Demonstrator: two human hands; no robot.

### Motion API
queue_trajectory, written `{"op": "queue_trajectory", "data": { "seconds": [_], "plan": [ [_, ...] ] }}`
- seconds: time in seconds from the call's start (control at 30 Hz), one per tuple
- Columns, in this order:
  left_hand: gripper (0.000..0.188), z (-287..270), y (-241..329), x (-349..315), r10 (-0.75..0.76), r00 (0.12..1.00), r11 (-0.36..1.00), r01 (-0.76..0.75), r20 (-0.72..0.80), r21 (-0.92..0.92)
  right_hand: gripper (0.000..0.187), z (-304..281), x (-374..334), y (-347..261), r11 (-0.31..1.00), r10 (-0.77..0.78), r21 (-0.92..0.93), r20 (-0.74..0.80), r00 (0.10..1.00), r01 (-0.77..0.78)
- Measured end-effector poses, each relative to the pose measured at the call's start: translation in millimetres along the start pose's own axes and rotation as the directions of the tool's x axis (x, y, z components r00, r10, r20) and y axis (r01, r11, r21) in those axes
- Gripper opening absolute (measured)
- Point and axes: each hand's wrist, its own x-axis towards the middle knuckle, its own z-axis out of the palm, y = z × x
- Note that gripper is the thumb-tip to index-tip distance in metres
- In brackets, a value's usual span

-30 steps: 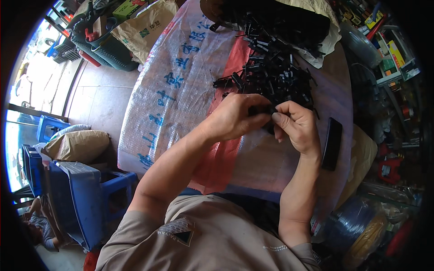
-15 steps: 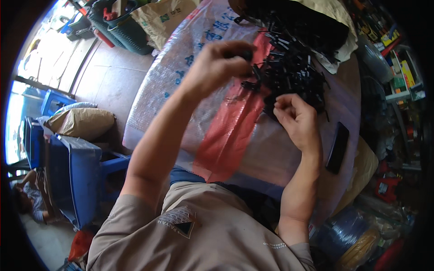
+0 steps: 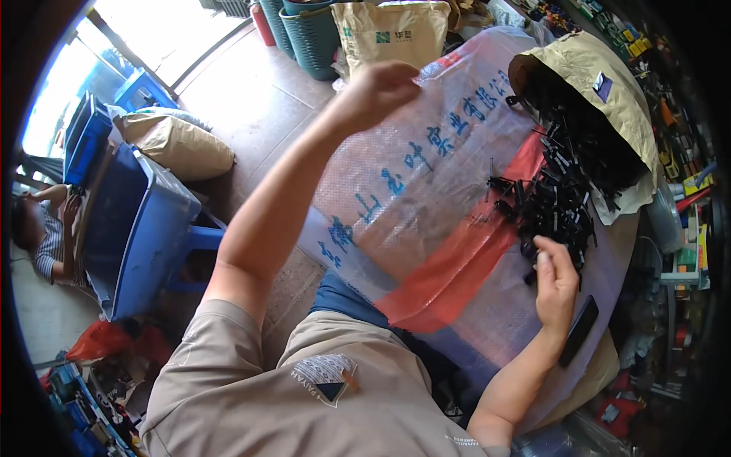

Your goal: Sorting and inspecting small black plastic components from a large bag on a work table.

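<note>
A pile of small black rod-like parts (image 3: 560, 202) spills from an open paper sack (image 3: 598, 61) onto a woven plastic sheet (image 3: 426, 190) with a red stripe. At the pile's near edge is my right hand (image 3: 557, 286), its thumb and fingers drawn together beside the black parts. Whatever lies between those fingertips, if anything, is hard to make out. My left hand (image 3: 381, 95) is raised over the sheet's far left edge, away from the pile. Motion smears its fingers, and I cannot see anything in it.
A black phone-like slab (image 3: 580, 331) lies right of my right forearm. Left stand a blue plastic bin (image 3: 145, 236) and a stuffed sack (image 3: 179, 145). Green baskets (image 3: 314, 46) and a printed paper bag (image 3: 392, 34) are beyond the sheet. A person (image 3: 49, 232) sits far left.
The view has turned left, so the pile appears farther right. My left hand has moved away from the pile, leftward; the dark piece seen in it before no longer shows. My right hand stays by the pile.
</note>
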Motion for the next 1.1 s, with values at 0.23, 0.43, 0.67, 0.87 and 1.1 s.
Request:
{"op": "queue_trajectory", "data": {
  "seconds": [0.23,0.43,0.67,0.87,1.1],
  "plan": [
    [0.028,128,100,-32,0.220,0.864,0.952,-0.089,0.452,-0.294,0.016,16,18,9,0.834,0.402,0.493,-0.234,0.886,-0.248],
    [0.032,187,118,-31,0.447,0.823,0.876,-0.324,0.349,-0.357,0.016,0,13,20,0.711,0.441,0.686,-0.265,0.857,-0.153],
    [0.023,211,133,-40,0.509,0.805,0.857,-0.439,0.304,-0.271,0.023,-13,9,28,0.652,0.473,0.736,-0.206,0.857,-0.183],
    [0.012,211,123,-43,0.320,0.890,0.920,-0.210,0.324,-0.332,0.012,-19,3,29,0.771,0.151,0.636,-0.163,0.975,-0.013],
    [0.014,210,111,-48,0.188,0.884,0.898,0.022,0.428,-0.440,0.013,-11,6,35,0.825,0.167,0.564,-0.178,0.970,-0.039]
  ]
}}
